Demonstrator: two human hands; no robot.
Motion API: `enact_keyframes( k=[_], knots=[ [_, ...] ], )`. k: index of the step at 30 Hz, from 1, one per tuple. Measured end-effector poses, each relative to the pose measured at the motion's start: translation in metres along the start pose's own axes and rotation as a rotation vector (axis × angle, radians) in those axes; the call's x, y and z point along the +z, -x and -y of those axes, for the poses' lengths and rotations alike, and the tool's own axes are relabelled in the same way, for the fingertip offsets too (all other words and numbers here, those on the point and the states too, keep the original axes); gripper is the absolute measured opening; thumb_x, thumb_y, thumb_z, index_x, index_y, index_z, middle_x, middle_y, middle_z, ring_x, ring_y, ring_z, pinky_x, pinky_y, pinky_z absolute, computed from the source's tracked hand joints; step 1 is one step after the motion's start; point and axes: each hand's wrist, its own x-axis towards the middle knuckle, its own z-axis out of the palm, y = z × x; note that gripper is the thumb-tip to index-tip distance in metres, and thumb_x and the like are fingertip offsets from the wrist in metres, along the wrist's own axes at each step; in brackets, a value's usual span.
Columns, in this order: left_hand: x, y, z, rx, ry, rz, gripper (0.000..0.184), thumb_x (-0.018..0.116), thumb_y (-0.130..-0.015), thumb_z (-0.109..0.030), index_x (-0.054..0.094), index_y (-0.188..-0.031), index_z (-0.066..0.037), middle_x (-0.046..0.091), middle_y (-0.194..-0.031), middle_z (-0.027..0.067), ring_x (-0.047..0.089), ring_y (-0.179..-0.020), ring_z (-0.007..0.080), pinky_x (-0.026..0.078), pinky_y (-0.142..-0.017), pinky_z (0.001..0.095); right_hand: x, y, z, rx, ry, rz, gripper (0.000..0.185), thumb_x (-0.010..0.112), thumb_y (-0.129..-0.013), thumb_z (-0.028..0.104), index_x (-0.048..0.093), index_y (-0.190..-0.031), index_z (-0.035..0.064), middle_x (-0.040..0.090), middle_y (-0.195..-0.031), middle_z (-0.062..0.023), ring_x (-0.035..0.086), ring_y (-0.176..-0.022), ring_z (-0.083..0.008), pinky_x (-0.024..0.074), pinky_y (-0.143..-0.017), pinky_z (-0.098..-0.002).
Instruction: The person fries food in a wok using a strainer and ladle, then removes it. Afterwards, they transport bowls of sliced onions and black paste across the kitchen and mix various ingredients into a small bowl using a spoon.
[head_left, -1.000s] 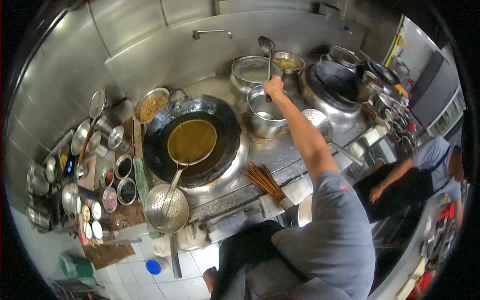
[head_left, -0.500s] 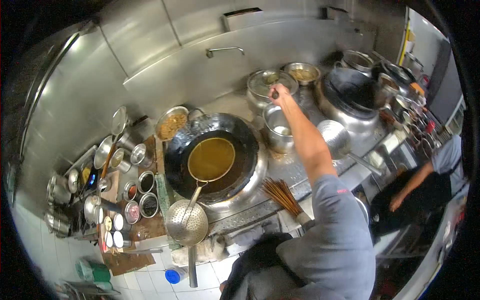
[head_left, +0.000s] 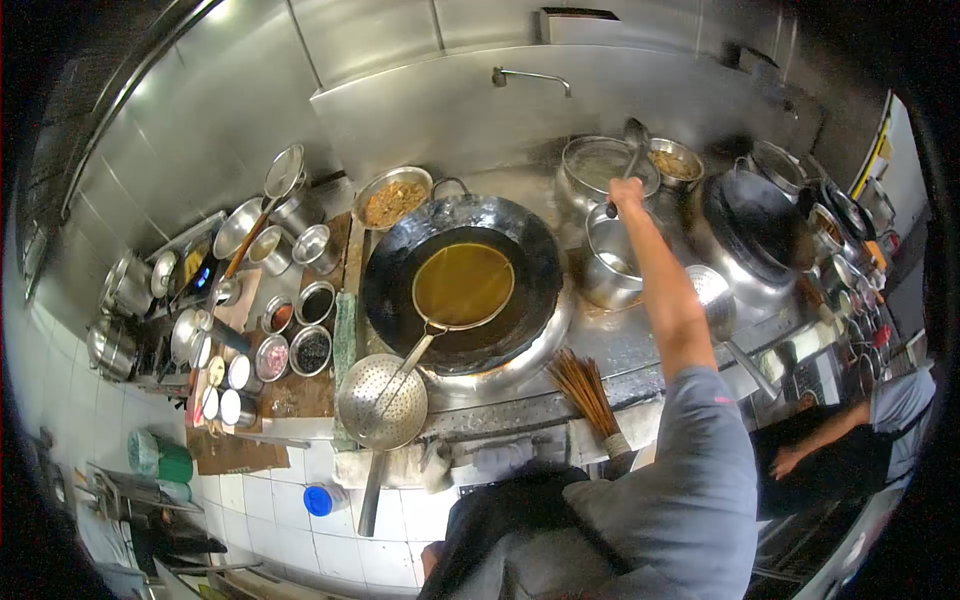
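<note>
My right hand [head_left: 626,192] is closed round the handle of a ladle [head_left: 637,132], whose dark bowl points up and away from me. The ladle is by the right side of a wide pot [head_left: 590,158], above a tall steel pot [head_left: 610,280]. Only a sliver of my left hand [head_left: 432,558] shows beside the black apron; its fingers are hidden. In front of me, a black wok [head_left: 395,275] holds a round mesh strainer [head_left: 463,286] over brownish-yellow liquid. A perforated skimmer [head_left: 382,402] lies at the wok's front left edge.
A bamboo brush [head_left: 583,392] leans at the stove front. Seasoning tins [head_left: 311,350] stand left, near a bowl of brown food [head_left: 394,203]. Rightward are a second wok [head_left: 755,225], another skimmer [head_left: 711,303] and a co-worker's arm [head_left: 825,440]. A tap [head_left: 530,76] projects from the wall.
The view has turned left, so the scene appears farther right. The ladle's bowl has risen from over the wide pot and shifted right, with my right hand still gripping its handle.
</note>
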Motion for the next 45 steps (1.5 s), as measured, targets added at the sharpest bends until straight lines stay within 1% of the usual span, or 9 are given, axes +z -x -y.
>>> enact_keyframes(
  k=[6,7,15,17,21,26,32,39,45],
  knots=[
    [0.017,0.000,0.007,-0.022,-0.002,0.012,0.030,0.064,-0.082,-0.033,0.075,-0.090,-0.006,0.072,-0.087,0.0187,0.071,-0.083,0.0321,0.053,-0.074,0.0409,-0.004,-0.036,-0.023,0.271,-0.745,0.329,0.006,0.064,-0.076,0.009,0.062,-0.072,0.0049,0.058,-0.071,-0.0153,0.054,-0.061,-0.0276,0.0449,-0.054,-0.0457],
    [-0.037,0.046,-0.078,-0.028,0.099,-0.072,0.028,0.063,-0.083,-0.030,0.075,-0.089,-0.006,0.072,-0.086,0.0187,0.071,-0.080,0.0308,0.053,-0.072,0.0409,-0.014,-0.023,-0.012,0.299,-0.681,0.350,0.005,0.063,-0.077,0.008,0.062,-0.073,0.0046,0.057,-0.071,-0.0133,0.054,-0.061,-0.0262,0.0445,-0.053,-0.0453],
    [-0.033,0.026,-0.063,0.143,-0.163,-0.068,0.029,0.052,-0.092,-0.028,0.072,-0.087,-0.007,0.071,-0.088,0.0172,0.070,-0.076,0.0345,0.055,-0.066,0.0444,-0.045,-0.004,0.014,0.190,-0.266,0.402,0.026,0.057,-0.091,0.016,0.057,-0.066,0.0073,0.050,-0.052,-0.0034,0.047,-0.040,-0.0175,0.0371,-0.040,-0.0321],
    [-0.036,0.016,-0.035,-0.334,0.963,-0.046,0.027,0.052,-0.097,-0.025,0.070,-0.101,-0.006,0.070,-0.081,0.0106,0.067,-0.069,0.0246,0.055,-0.065,0.0379,-0.034,-0.036,-0.009,0.098,-0.384,0.444,0.027,0.056,-0.091,0.018,0.057,-0.066,0.0078,0.049,-0.050,-0.0053,0.048,-0.039,-0.0180,0.0364,-0.039,-0.0348],
    [-0.121,0.015,-0.003,-0.101,1.800,-0.236,0.034,0.049,-0.101,-0.028,0.056,-0.126,-0.006,0.062,-0.085,0.0040,0.058,-0.073,0.0154,0.054,-0.073,0.0337,-0.031,-0.068,-0.044,-0.099,0.032,0.200,0.022,0.052,-0.086,0.014,0.056,-0.067,0.0059,0.050,-0.053,-0.0067,0.048,-0.042,-0.0181,0.0370,-0.040,-0.0341],
    [-0.219,0.038,-0.115,-0.130,1.280,-0.374,0.054,0.057,-0.098,-0.034,0.048,-0.140,-0.001,0.064,-0.111,0.0111,0.064,-0.087,0.0167,0.055,-0.076,0.0324,-0.086,0.012,-0.002,-0.128,0.121,0.329,0.012,0.052,-0.084,0.010,0.059,-0.077,0.0031,0.055,-0.058,-0.0075,0.050,-0.044,-0.0167,0.0379,-0.040,-0.0337],
    [-0.177,0.015,-0.146,-0.088,0.676,0.018,0.041,0.064,-0.094,-0.041,0.061,-0.097,0.000,0.064,-0.075,0.0066,0.061,-0.055,0.0133,0.048,-0.046,0.0263,-0.129,0.119,-0.028,-0.362,-0.199,0.144,0.015,0.059,-0.092,0.016,0.058,-0.089,0.0010,0.050,-0.054,-0.0023,0.048,-0.040,-0.0123,0.0380,-0.038,-0.0292],
    [-0.176,0.008,-0.168,-0.095,0.723,0.269,0.041,0.067,-0.092,-0.037,0.063,-0.096,0.004,0.063,-0.072,0.0062,0.063,-0.062,0.0145,0.050,-0.053,0.0291,-0.197,0.292,-0.071,-0.299,-0.036,0.064,0.020,0.063,-0.095,0.020,0.052,-0.085,0.0073,0.045,-0.052,0.0019,0.042,-0.038,-0.0077,0.0315,-0.036,-0.0250],
    [-0.227,-0.021,-0.165,0.258,0.057,-0.057,0.044,0.073,-0.088,-0.029,0.063,-0.113,0.006,0.071,-0.082,0.0192,0.071,-0.077,0.0290,0.054,-0.066,0.0375,-0.227,0.433,-0.152,-0.104,0.056,0.124,0.017,0.062,-0.091,0.006,0.049,-0.080,0.0069,0.044,-0.065,0.0047,0.039,-0.058,-0.0044,0.0318,-0.049,-0.0247]
  ],
)
